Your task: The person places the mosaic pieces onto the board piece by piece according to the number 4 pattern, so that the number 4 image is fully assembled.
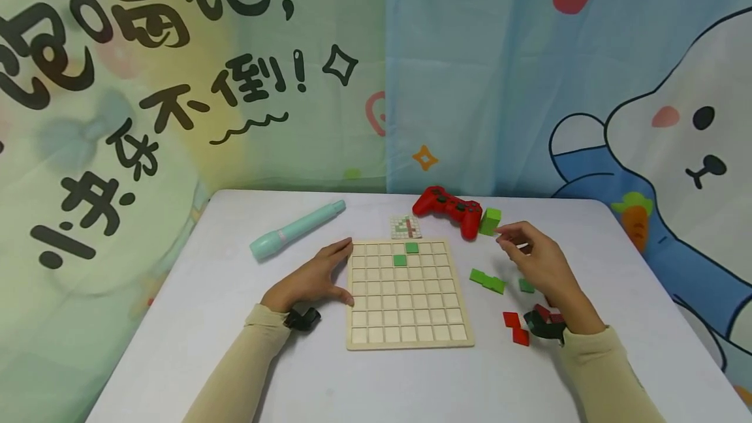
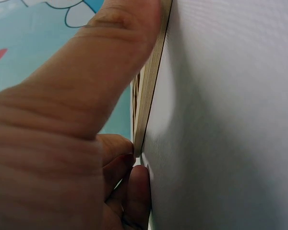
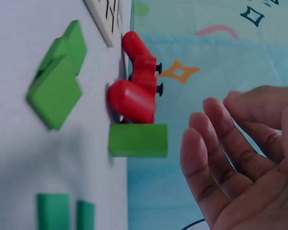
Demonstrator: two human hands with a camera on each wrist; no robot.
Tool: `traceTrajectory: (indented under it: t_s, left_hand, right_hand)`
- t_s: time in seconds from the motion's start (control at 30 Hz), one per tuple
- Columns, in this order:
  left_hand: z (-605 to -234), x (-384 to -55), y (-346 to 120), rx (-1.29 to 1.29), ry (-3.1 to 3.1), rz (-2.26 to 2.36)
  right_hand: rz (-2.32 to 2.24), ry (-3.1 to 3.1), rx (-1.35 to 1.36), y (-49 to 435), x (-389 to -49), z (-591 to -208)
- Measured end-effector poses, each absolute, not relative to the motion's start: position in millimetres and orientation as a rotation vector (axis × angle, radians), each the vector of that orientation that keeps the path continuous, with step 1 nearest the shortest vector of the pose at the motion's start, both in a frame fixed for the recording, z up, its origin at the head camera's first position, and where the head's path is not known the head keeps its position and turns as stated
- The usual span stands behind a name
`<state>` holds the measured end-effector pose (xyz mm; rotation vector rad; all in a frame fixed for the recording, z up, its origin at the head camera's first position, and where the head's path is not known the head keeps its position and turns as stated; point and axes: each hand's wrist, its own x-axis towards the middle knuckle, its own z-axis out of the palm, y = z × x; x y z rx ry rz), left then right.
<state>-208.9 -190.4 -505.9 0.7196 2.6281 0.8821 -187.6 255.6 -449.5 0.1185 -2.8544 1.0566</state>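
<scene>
A square wooden grid board (image 1: 409, 347) lies on the table, with two green tiles (image 1: 400, 260) near its far edge. Along the board's left edge rests my left hand (image 1: 314, 278), thumb and fingers spread apart and touching the wood; the left wrist view shows the thumb (image 2: 120, 52) against the board's side. My right hand (image 1: 533, 256) is raised above the table right of the board, fingers loosely bent, thumb close to the index finger, nothing visible between them. Just beyond its fingertips stands a green block (image 1: 490, 220). Below it lie joined green tiles (image 1: 487, 281).
Behind the board sits a red game controller (image 1: 449, 207), beside a small pattern card (image 1: 405, 227). A mint-green tube-shaped object (image 1: 297, 230) lies at the back left. Red tiles (image 1: 516, 328) and a darker green tile (image 1: 526, 286) are near the right wrist.
</scene>
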Motion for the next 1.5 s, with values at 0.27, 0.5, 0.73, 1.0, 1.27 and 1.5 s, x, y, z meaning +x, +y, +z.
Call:
traceTrajectory:
  t_s: [0.27, 0.5, 0.73, 1.0, 1.27, 1.5]
  left_hand:
    - [-504.6, -207.6, -192.1, 0.716, 2.637, 0.892]
    - [-503.9, -207.2, -189.5, 0.718, 2.623, 0.905]
    - [-504.6, -206.1, -189.5, 0.711, 2.616, 0.920]
    - [-503.9, -205.7, -190.3, 0.713, 2.618, 0.913]
    - [-504.6, -207.0, -190.0, 0.716, 2.630, 0.903]
    - [-502.8, -206.0, -189.2, 0.727, 2.628, 0.911]
  right_hand:
    - [1.090, -2.890, 0.043, 260.5, -179.0, -469.5]
    - [1.126, -2.994, 0.162, 250.6, -176.3, -486.7]
    - [1.036, -3.055, 0.226, 250.1, -177.1, -495.1]
    - [0.961, -3.039, 0.323, 252.6, -178.5, -499.9]
    - [0.928, -3.032, 0.353, 250.7, -177.8, -499.6]
    - [0.907, -3.041, 0.357, 248.8, -175.3, -498.9]
